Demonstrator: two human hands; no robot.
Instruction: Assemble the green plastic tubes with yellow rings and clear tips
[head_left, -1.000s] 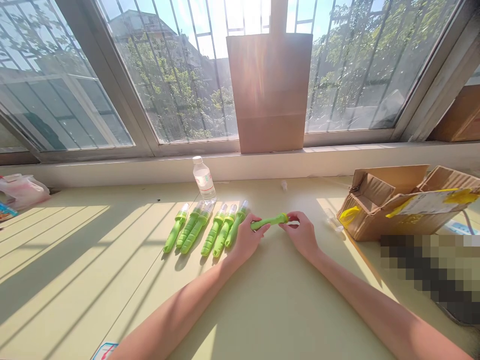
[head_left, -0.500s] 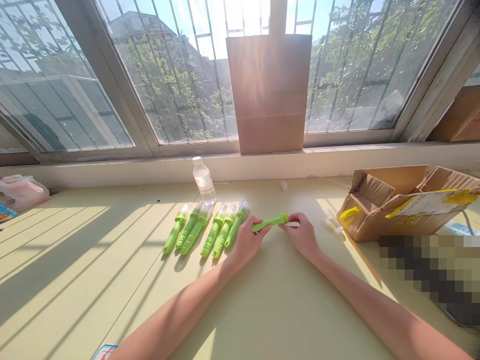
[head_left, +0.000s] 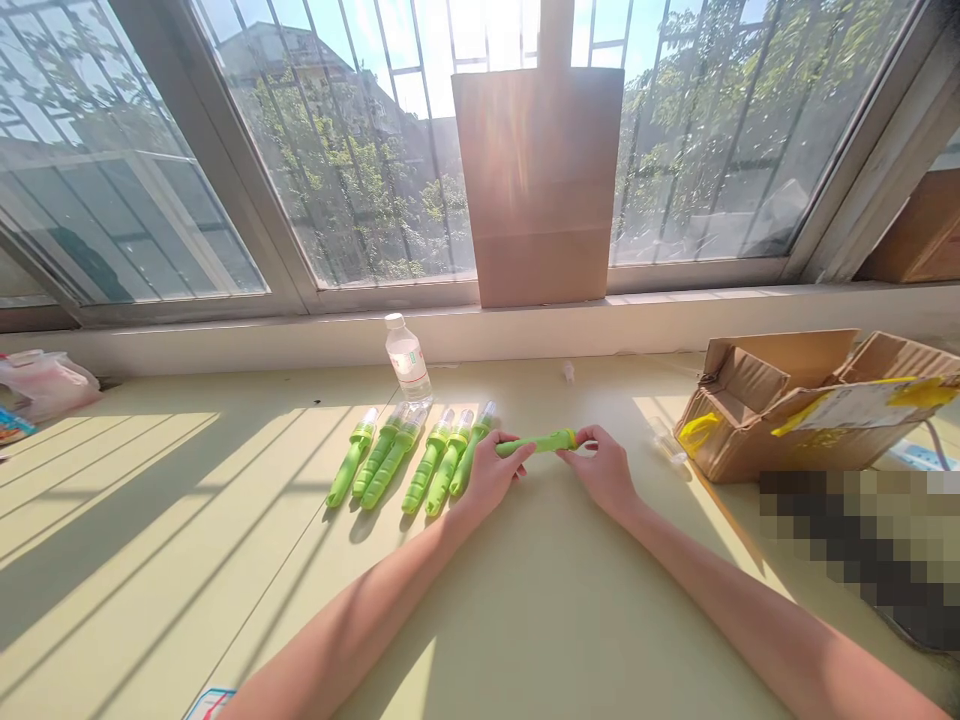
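Observation:
A green tube-shaped piece with a wider ring at its right end is held level just above the table. My left hand grips its left end between thumb and fingers. At the ringed right end, the thumb and fingers of my right hand pinch closed. Left of my hands lie several similar green tubes with clear caps, side by side and slanting away. The nearest one is partly covered by my left hand. Whatever small part my right fingertips may cover is hidden.
A water bottle stands behind the green tubes. An open cardboard box with yellow tape is at the right, beside small clear plastic pieces. A cardboard sheet leans against the window. A plastic bag lies far left.
The held green tube has shifted slightly left and turned nearer to level, its ring now tilted differently. My left fingers have changed their hold a little; the right hand stays almost still.

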